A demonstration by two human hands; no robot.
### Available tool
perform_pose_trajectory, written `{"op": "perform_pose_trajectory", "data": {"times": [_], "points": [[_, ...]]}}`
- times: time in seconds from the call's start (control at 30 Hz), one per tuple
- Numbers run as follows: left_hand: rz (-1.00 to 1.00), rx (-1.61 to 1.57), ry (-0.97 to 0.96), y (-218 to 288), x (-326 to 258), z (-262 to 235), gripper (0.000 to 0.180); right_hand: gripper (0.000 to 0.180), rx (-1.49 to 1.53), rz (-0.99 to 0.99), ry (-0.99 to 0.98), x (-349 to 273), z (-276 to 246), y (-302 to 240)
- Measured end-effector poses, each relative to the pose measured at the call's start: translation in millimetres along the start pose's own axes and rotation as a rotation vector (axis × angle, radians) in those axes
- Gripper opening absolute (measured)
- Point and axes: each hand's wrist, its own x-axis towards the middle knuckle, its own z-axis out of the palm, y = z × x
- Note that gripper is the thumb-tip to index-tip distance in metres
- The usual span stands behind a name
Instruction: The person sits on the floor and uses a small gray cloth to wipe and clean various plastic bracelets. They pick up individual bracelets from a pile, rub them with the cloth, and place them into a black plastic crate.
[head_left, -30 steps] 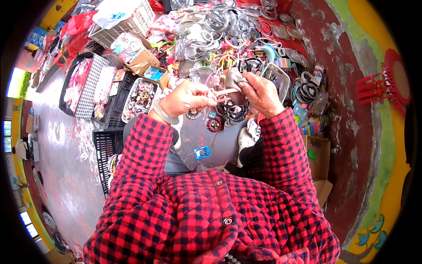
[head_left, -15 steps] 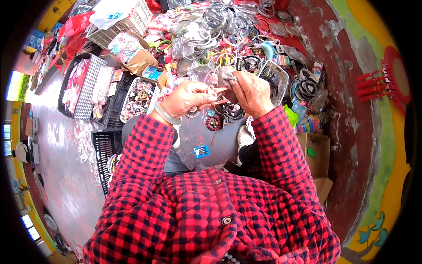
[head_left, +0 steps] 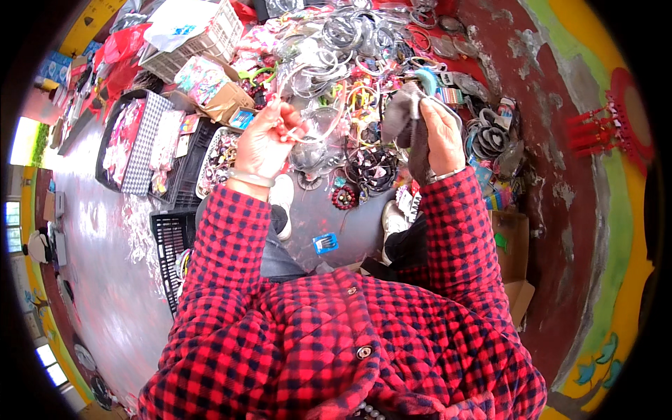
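Note:
My left hand (head_left: pixel 266 140) is closed on a thin pale-pink headband (head_left: pixel 337 119), which curves out to the right from the fingers. To its right, my right hand (head_left: pixel 442 136) grips a grey cloth (head_left: pixel 402 120) that hangs down from the thumb and fingers. Both hands are raised above a pile of hair accessories, well apart from each other. Below and between them lie a tangle of dark hair bands (head_left: pixel 371 171) and a round dark-red beaded piece (head_left: pixel 344 198).
Bagged hoop headbands (head_left: pixel 339 31) heap up at the far side. A white basket of small hair ties (head_left: pixel 217 157), a black crate (head_left: pixel 168 245) and a houndstooth box (head_left: pixel 143 140) stand left. A blue card (head_left: pixel 325 243) lies on the floor between my shoes. A cardboard box (head_left: pixel 514 245) sits right.
My hands have moved apart, the left going left with the headband, the right going right with the cloth. The cloth now hangs off the headband.

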Motion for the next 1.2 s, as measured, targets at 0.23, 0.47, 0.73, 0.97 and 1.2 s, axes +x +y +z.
{"op": "perform_pose_trajectory", "data": {"times": [0.23, 0.47, 0.73, 0.97, 1.2], "points": [[-0.054, -0.097, -0.048, -17.9, 9.5, -11.3, 0.029, 0.025, 0.159, 0.343, -0.312, -5.6, 38.0, 11.6], [-0.043, -0.194, 0.11, -30.1, 11.3, 1.2, 0.019, 0.031, -0.212, 0.138, -0.356, -13.7, 83.6, 37.5], [-0.175, -0.152, -0.034, -31.4, 3.5, 8.7, 0.039, 0.021, -0.337, 0.255, -0.398, -13.9, 82.7, 38.8], [-0.213, -0.258, -0.068, -27.6, 0.8, 14.2, 0.035, 0.019, -0.371, 0.168, -0.458, -16.2, 84.1, 30.0], [-0.184, -0.242, 0.037, -15.4, 9.1, 1.9, 0.025, 0.019, -0.38, 0.24, -0.552, -14.7, 73.7, 27.3]]}}
